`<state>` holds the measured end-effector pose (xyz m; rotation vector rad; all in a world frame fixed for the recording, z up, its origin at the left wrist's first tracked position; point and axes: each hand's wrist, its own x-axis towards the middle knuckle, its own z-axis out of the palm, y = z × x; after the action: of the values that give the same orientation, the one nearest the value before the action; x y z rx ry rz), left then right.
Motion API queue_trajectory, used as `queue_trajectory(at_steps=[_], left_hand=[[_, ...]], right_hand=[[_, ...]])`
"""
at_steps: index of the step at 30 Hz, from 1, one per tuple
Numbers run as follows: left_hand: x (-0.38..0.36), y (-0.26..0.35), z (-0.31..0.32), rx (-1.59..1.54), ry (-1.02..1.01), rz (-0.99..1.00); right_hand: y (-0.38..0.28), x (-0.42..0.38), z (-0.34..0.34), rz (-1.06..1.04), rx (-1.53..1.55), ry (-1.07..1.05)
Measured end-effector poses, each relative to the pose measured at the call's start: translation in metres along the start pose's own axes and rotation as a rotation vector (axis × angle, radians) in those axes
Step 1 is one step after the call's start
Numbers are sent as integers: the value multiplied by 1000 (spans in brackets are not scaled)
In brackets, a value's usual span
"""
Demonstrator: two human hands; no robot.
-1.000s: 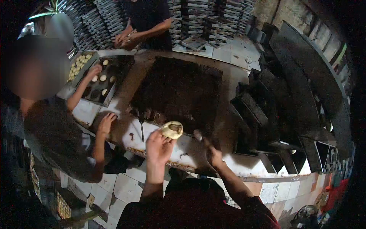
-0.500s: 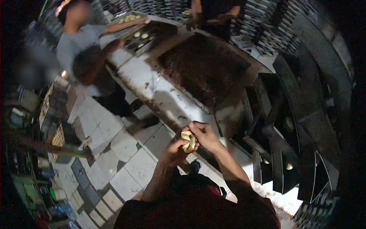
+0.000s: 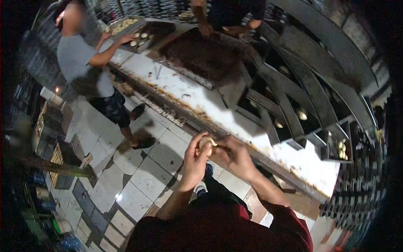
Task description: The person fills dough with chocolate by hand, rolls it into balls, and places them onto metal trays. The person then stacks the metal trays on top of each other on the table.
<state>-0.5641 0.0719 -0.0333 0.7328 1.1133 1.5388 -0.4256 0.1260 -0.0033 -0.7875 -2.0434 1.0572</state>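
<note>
A small pale piece of dough (image 3: pixel 207 144) is held up in front of my body, above the near edge of the table. My left hand (image 3: pixel 194 163) is closed around it from the left, thumb across its front. From the right, the bent fingers of my right hand (image 3: pixel 237 158) pinch at the dough's upper edge. This hand is slightly blurred, and its fingertips are partly hidden. Both hands partly cover the dough, so its full shape does not show.
A long white table (image 3: pixel 184 90) runs diagonally ahead, bearing a dark tray (image 3: pixel 201 56). Dark metal trays (image 3: pixel 289 98), some with pale dough pieces, stack at right. Across at left, a person (image 3: pixel 79 54) reaches toward dough; another person (image 3: pixel 226 17) stands behind the table. Tiled floor (image 3: pixel 138 185) lies below.
My view has shifted, bringing more of the table's right end and the stacked trays into sight. My hands have turned the dough, which looked folded before. The person at left has drawn their arms in.
</note>
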Motion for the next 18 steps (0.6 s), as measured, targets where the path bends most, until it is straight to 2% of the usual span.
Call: queue_trajectory(at_steps=[1, 2, 4, 6, 8, 10, 12, 13, 14, 15, 16, 18], left_hand=[[-7, 3, 12, -253, 91, -81], [-14, -9, 14, -252, 70, -91], [-22, -43, 16, -514, -65, -375], [-46, -18, 51, -365, -256, -275], [-63, -29, 69, -110, -440, -133], [-76, -34, 90, 21, -533, -58], [-84, -50, 116, 60, -446, 59], [-85, -49, 134, 198, -348, 61], [-84, -54, 152, -116, -302, -64], [-84, -65, 167, -182, -267, -113], [-86, -74, 184, -247, -230, -162], [-100, -86, 215, -130, -408, -226]], right_hand=[[-10, -22, 5, -59, -175, 64], [-10, -40, 9, -161, -352, 95], [-14, -66, -9, -235, -550, 183], [-12, -84, -32, -127, -312, 252], [-41, -105, -63, 206, -83, 286], [-43, -126, -81, 350, 273, 277], [-25, -152, -86, 316, 309, 383], [-19, -165, -89, 279, 342, 451], [-19, -176, -94, 79, -79, 456], [-21, -186, -95, 15, -269, 507], [-22, -198, -102, -46, -460, 553], [-12, -222, -139, -79, -598, 595]])
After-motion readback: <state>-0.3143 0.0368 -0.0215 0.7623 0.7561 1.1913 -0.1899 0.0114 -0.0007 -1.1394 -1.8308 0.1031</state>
